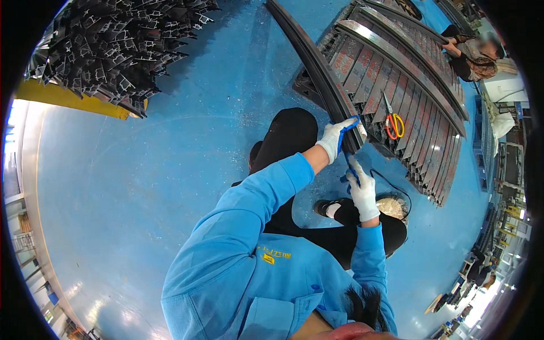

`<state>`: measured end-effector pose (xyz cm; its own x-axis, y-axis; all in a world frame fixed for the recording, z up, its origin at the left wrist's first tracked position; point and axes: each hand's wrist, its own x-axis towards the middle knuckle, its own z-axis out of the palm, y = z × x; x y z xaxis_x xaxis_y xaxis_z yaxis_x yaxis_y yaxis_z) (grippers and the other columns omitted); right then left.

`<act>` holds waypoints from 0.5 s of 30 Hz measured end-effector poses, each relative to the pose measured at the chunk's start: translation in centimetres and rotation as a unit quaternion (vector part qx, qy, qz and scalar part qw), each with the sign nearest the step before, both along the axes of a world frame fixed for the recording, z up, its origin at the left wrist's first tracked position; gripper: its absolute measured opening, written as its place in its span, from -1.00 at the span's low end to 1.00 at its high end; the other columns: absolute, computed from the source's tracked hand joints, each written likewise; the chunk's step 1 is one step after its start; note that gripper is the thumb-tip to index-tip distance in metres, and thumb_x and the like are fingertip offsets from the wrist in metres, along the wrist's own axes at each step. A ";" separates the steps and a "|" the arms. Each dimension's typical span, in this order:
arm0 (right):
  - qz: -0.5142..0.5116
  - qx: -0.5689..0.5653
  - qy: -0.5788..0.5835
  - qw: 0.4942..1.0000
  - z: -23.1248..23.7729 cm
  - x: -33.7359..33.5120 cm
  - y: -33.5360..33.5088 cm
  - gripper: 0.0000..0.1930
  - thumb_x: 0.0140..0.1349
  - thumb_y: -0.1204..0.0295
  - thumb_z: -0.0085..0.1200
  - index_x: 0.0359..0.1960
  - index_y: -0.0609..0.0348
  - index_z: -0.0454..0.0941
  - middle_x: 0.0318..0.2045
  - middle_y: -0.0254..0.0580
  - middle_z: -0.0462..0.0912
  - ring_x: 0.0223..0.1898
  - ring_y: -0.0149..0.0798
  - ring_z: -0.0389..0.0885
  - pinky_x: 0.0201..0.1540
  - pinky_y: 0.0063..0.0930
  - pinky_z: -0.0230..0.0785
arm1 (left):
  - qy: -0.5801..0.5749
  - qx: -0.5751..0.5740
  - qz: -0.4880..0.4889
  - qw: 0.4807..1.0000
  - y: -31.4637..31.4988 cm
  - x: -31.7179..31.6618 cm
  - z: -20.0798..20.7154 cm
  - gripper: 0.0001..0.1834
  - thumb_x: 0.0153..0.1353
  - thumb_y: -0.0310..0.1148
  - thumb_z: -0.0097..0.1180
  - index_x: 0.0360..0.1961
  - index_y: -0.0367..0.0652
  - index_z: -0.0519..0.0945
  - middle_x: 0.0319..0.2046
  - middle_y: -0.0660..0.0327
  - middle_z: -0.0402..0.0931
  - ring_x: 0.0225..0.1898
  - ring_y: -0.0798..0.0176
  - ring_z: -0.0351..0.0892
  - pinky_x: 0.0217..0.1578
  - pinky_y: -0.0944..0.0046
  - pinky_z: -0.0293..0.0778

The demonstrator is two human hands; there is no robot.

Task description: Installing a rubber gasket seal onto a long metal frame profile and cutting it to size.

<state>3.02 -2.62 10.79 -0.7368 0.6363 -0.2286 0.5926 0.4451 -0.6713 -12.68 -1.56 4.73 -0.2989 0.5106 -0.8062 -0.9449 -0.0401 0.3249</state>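
The left hand [334, 139], in a white glove with blue on the palm side, is closed around a long dark bar [318, 71], close to its near end. From this hand the bar goes away forward and somewhat to the left, with a slight bend, up to the upper edge of the view. The right hand [362, 191], in a similar glove, is just below and to the right of the left one, with its fingers directed up to the bar's near end; I cannot tell if it grips something, because the inner side of the fingers is hidden. To the right of both hands there is a stack of dark bars [422, 133], laid side by side, and on it, near the left hand, lie scissors [395, 124] with red and yellow handles. Longer curved bars [396, 54] lie across the stack, farther forward from the hands. Beyond them, far to the right, another person [481, 56] has a hand at the end of one bar. Just right of the right hand, a black cord [403, 191] curves beside a transparent wrapped bundle [392, 205]. Well apart from the hands, forward and left, a big pile of dark profiles [119, 51] rests by a yellow beam [73, 101]. The floor [124, 170] is blue.
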 end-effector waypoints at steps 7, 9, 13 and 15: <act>-0.024 -0.009 0.049 0.998 -1.9 -0.7 0.4 -0.57 0.11 0.61 0.00 0.07 0.15 0.48 -0.12 -0.20 0.65 -0.42 -0.32 0.55 -0.29 -0.55 0.38 | -0.028 0.158 0.050 0.986 -0.3 0.4 -2.8 -0.48 0.03 -0.08 0.24 -0.13 -0.27 0.48 -0.25 0.02 0.54 -0.33 0.14 0.59 -0.34 0.16 0.54; -0.047 -0.028 0.055 0.997 -2.3 -0.7 0.3 -0.58 0.11 0.61 0.00 0.07 0.15 0.48 -0.13 -0.21 0.65 -0.43 -0.33 0.54 -0.30 -0.56 0.38 | -0.043 0.189 0.063 0.979 -0.2 0.8 -3.4 -0.48 0.09 -0.01 0.18 -0.13 -0.26 0.48 -0.27 0.04 0.54 -0.35 0.14 0.59 -0.36 0.16 0.54; -0.080 -0.054 0.054 0.994 -2.3 -0.7 0.5 -0.58 0.12 0.61 -0.01 0.07 0.14 0.48 -0.13 -0.24 0.65 -0.44 -0.34 0.53 -0.31 -0.57 0.37 | -0.057 0.193 0.044 0.979 -0.2 1.9 -4.5 -0.46 0.17 0.08 0.06 -0.14 -0.24 0.49 -0.29 0.07 0.55 -0.37 0.14 0.58 -0.38 0.15 0.52; -0.093 -0.066 0.039 0.993 -1.9 -0.8 0.8 -0.58 0.13 0.60 -0.01 0.07 0.12 0.49 -0.13 -0.26 0.65 -0.44 -0.35 0.52 -0.31 -0.57 0.37 | -0.054 0.143 -0.014 0.988 -0.5 2.6 -5.1 -0.44 0.21 0.12 -0.04 -0.14 -0.23 0.49 -0.31 0.09 0.55 -0.39 0.15 0.56 -0.38 0.16 0.49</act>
